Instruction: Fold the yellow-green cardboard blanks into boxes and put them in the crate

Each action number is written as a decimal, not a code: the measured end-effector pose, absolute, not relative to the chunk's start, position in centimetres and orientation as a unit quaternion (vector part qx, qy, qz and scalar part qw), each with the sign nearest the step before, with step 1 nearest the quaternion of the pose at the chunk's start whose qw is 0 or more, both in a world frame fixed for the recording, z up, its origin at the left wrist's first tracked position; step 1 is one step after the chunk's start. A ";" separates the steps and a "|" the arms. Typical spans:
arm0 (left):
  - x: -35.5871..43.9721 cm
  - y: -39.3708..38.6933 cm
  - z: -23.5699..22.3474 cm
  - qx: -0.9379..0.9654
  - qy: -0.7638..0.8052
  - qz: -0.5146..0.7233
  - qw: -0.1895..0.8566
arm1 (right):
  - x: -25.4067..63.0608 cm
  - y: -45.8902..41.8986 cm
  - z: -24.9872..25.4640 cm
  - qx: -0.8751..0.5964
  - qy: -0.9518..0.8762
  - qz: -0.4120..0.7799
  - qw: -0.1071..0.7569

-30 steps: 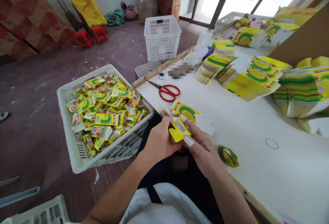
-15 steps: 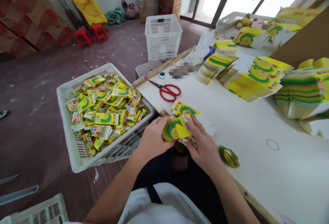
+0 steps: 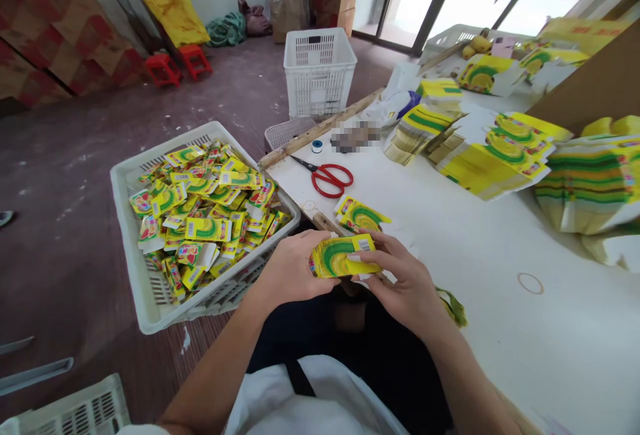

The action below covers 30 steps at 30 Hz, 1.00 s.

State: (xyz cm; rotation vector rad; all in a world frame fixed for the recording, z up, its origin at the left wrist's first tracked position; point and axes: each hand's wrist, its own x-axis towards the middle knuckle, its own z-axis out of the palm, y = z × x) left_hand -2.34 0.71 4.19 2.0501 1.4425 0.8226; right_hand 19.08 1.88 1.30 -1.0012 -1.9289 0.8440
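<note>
A small yellow-and-green carton (image 3: 336, 256) is held between both hands over the table's near edge. My left hand (image 3: 290, 265) wraps round its left end. The fingers of my right hand (image 3: 400, 275) pinch its right end, where the flap lies. Just beyond the hands, a flat yellow carton (image 3: 361, 213) rests on the white table (image 3: 480, 242). To the right, partly behind my right hand, is a crumpled green-and-yellow piece (image 3: 453, 307) that I cannot make out.
A white crate (image 3: 123, 222) full of small yellow cartons (image 3: 207, 228) stands left of the table. Red-handled scissors (image 3: 333, 180) and a small tape roll (image 3: 317, 146) lie on the table. Stacks of flat cartons (image 3: 493, 155) stand at the back right. Another white crate (image 3: 320, 72) is on the floor beyond.
The carton's yellow end flap, raised before, now lies folded at the right end under my right fingers. The carton and both hands have shifted slightly, the carton a little left.
</note>
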 end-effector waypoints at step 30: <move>-3.8 0.7 -0.1 0.599 0.613 0.447 0.256 | 19.2 6.1 -2.5 -0.655 -0.723 0.104 0.194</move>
